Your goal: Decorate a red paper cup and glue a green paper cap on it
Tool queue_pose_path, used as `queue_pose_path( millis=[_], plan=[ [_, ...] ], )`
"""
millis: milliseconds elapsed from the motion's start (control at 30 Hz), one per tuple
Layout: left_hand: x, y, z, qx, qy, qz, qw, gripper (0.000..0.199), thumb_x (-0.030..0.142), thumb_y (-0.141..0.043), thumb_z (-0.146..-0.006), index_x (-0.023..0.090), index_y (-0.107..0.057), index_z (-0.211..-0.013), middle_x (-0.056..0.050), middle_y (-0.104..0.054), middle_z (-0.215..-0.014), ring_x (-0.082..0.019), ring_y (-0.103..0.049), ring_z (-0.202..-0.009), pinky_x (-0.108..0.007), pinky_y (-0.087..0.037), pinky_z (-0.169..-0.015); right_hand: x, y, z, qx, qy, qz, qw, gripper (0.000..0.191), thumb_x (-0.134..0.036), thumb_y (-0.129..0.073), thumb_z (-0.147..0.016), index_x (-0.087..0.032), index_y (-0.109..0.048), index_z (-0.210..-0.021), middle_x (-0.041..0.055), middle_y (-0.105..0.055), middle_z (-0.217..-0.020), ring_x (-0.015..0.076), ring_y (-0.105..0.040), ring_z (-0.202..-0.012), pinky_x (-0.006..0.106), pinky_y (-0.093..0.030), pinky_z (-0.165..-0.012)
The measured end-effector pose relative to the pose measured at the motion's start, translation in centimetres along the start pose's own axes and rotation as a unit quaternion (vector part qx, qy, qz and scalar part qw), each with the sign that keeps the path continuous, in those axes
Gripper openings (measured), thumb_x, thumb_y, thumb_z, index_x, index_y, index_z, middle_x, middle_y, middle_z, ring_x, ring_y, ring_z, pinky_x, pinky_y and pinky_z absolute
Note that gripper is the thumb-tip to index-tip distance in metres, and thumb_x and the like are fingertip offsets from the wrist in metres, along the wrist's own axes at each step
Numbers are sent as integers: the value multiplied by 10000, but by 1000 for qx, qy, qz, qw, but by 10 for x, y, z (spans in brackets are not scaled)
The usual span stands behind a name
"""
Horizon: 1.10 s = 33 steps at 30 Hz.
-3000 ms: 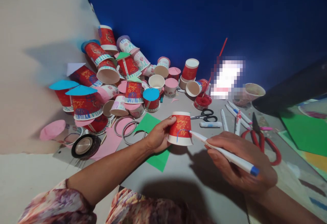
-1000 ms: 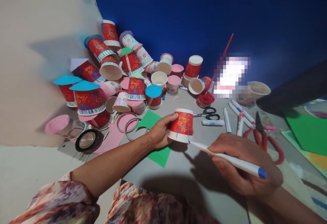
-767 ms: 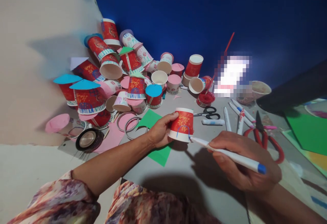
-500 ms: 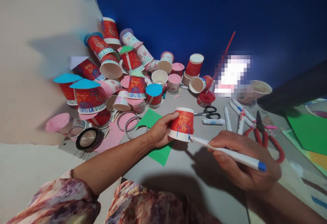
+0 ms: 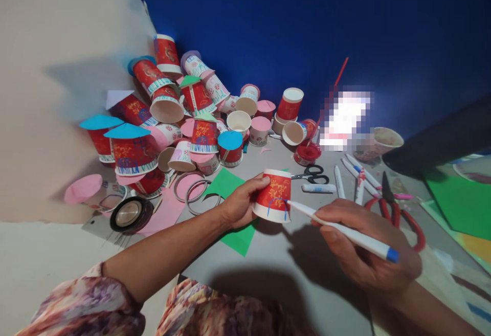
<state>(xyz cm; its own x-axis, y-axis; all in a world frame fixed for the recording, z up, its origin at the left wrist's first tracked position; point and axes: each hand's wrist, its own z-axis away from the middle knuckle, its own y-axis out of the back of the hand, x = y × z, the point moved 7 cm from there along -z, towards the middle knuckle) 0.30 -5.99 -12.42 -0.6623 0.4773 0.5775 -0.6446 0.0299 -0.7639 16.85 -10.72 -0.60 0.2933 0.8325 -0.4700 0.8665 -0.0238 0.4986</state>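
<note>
My left hand (image 5: 243, 202) grips an upside-down red paper cup (image 5: 275, 188) with gold lettering and a white band at its wide lower end. A blue arch is drawn on the cup's side. Between the fingers and thumb of my right hand (image 5: 360, 244) is a white marker (image 5: 349, 232) with a blue end cap. Its tip is at the right leg of the blue arch. Below and behind my left hand, a green paper sheet (image 5: 240, 241) lies on the grey table (image 5: 215, 269).
Many decorated cups (image 5: 132, 147) are piled at the back left. Black-handled scissors (image 5: 314, 175), several markers (image 5: 339, 181) and red-handled pliers (image 5: 397, 208) lie at the right. A tape roll (image 5: 130, 214) and metal rings (image 5: 199, 198) are at the left. A blue wall (image 5: 268, 24) stands behind.
The marker tip has moved from near the cup's lower rim up to the arch's right leg. The view has shifted slightly, so most things appear lower.
</note>
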Motion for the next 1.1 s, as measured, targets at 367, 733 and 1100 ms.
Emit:
queue_pose_path(
  millis=[367,733,1100],
  plan=[
    [2,-2,2,-7,-9,-35,999,432,379,-888,-716,146,-700,-1027,-46,-720,-881,-194,-677,-799,-327,-513,-813,-2,0,1,13,8,21,1000,234,-72,-658,-881,-186,-686,-1084,50,-748,-830,206,-731,-716,322,-586,-618],
    [0,-3,1,-22,-14,-45,999,410,337,-871,-755,142,-709,-1077,-81,-747,-952,-203,-693,-835,-332,-533,-834,-8,-4,-8,-11,20,12,1000,219,-60,-632,-887,-190,-666,-1060,41,-750,-797,184,-722,-678,293,-580,-607],
    [1,-4,2,-18,-20,-41,999,425,327,-902,-734,144,-719,-1072,-83,-760,-953,-198,-699,-844,-313,-539,-827,-7,-2,-6,-12,14,11,1000,244,-72,-636,-886,-214,-669,-1082,39,-756,-809,189,-723,-674,300,-581,-591]
  ],
)
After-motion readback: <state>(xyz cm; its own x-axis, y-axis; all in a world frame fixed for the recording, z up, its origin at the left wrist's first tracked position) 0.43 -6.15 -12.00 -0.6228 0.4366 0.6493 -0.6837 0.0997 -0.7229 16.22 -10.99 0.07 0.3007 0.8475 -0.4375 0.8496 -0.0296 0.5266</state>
